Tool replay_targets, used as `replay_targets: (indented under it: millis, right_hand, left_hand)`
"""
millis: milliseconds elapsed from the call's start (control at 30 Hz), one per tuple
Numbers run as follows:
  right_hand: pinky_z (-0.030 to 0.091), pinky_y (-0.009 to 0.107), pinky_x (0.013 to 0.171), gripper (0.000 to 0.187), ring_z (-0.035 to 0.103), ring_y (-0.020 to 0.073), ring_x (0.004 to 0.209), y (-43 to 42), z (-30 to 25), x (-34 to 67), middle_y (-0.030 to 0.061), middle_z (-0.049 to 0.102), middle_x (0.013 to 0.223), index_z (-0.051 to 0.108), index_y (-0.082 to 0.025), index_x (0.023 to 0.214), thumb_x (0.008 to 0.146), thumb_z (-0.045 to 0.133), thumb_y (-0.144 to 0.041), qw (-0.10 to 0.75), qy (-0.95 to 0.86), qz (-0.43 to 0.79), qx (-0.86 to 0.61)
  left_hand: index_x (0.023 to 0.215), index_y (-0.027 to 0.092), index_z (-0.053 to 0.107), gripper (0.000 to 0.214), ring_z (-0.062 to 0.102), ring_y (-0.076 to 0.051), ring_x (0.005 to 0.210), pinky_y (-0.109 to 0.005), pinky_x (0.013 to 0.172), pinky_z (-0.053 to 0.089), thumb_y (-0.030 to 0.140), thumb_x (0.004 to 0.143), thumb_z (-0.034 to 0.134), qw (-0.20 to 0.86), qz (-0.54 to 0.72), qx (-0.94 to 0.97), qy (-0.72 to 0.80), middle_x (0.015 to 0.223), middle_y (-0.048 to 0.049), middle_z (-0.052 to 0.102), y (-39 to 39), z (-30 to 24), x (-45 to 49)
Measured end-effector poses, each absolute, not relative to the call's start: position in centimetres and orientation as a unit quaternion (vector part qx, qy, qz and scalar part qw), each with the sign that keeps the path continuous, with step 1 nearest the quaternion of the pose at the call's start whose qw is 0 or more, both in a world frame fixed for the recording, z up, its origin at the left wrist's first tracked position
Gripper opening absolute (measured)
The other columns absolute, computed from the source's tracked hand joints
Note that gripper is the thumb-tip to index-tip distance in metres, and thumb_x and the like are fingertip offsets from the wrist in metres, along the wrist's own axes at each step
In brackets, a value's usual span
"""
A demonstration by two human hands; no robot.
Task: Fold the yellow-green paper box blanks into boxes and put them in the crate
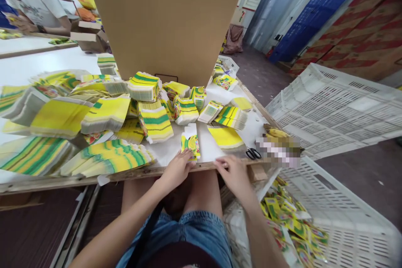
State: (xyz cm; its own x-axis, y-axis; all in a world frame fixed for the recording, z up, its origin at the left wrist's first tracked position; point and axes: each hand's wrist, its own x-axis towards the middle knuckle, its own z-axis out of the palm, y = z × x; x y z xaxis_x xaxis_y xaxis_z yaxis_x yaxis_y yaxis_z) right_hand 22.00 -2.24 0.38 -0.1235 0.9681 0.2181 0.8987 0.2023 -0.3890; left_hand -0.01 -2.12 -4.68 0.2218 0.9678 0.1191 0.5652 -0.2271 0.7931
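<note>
A small yellow and green printed carton [190, 142] lies on the white tabletop in front of me, its white end flaps standing out at the far end. My left hand [179, 167] is closed on its near end, fingers over the printed face. To the right, at the wooden table edge, my right hand [231, 171] has loosely bent fingers and nothing visible in them. Beyond it lie a flat yellow carton blank [226, 137] and black-handled scissors [253, 153]. Stacks of flat cartons [156, 121] crowd the table behind and to the left of my left hand.
A tall brown cardboard panel [166, 21] rises behind the stacks. Bananas [277, 133] lie at the right table edge. Below, a white plastic crate [345, 217] holds yellow printed packs [292, 222]. Another crate [339, 109] stands farther back. A person [40, 4] sits at the far left.
</note>
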Motion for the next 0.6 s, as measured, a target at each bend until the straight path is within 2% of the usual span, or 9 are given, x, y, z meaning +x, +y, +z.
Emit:
replay_targets:
  millis: [67,200,300,433,600]
  right_hand:
    - [0.041,0.033,0.079,0.021,0.061,0.0253,0.089,0.0,-1.8,18.0,0.0100,0.070,0.091,0.073,-0.018,0.098,0.086,0.060,-0.030,0.210,-0.737,0.094,-0.635]
    - [0.038,0.038,0.081,0.021,0.059,0.0302,0.095,2.0,-4.3,13.1,0.0152,0.069,0.095,0.071,-0.014,0.100,0.084,0.061,-0.024,0.212,-0.715,0.105,-0.658]
    - [0.036,0.038,0.085,0.019,0.057,0.0294,0.099,1.5,-4.7,12.6,0.0135,0.067,0.101,0.070,-0.017,0.098,0.083,0.059,-0.018,0.230,-0.702,0.111,-0.665]
    - [0.036,0.040,0.087,0.029,0.055,0.0317,0.104,1.1,-5.1,12.8,0.0164,0.064,0.109,0.066,-0.015,0.108,0.080,0.060,-0.017,0.265,-0.666,0.126,-0.686]
    - [0.039,0.042,0.084,0.024,0.059,0.0330,0.095,1.9,-5.6,12.7,0.0157,0.067,0.096,0.068,-0.013,0.095,0.071,0.064,-0.015,0.324,-0.624,0.182,-0.687]
  left_hand:
    - [0.129,0.014,0.055,0.040,0.047,-0.028,0.132,-0.047,0.113,0.031,0.019,0.090,0.049,0.310,0.314,0.714,0.543,0.138,-0.0164,0.054,-2.3,-4.9,0.0]
    - [0.132,0.018,0.052,0.043,0.054,-0.027,0.126,-0.042,0.105,0.043,0.017,0.089,0.048,0.313,0.310,0.712,0.546,0.135,-0.0119,0.059,-2.7,-4.8,0.1]
    - [0.131,0.020,0.053,0.044,0.057,-0.027,0.123,-0.041,0.103,0.045,0.016,0.087,0.050,0.321,0.314,0.708,0.546,0.131,-0.0105,0.062,-2.7,-4.7,-0.1]
    - [0.132,0.020,0.053,0.046,0.057,-0.029,0.123,-0.042,0.101,0.045,0.015,0.086,0.050,0.333,0.326,0.695,0.547,0.132,-0.0117,0.061,-2.5,-4.8,-0.2]
    - [0.128,0.021,0.057,0.045,0.058,-0.032,0.120,-0.046,0.100,0.045,0.014,0.083,0.053,0.353,0.353,0.680,0.536,0.130,-0.0118,0.063,-2.6,-4.9,-0.1]
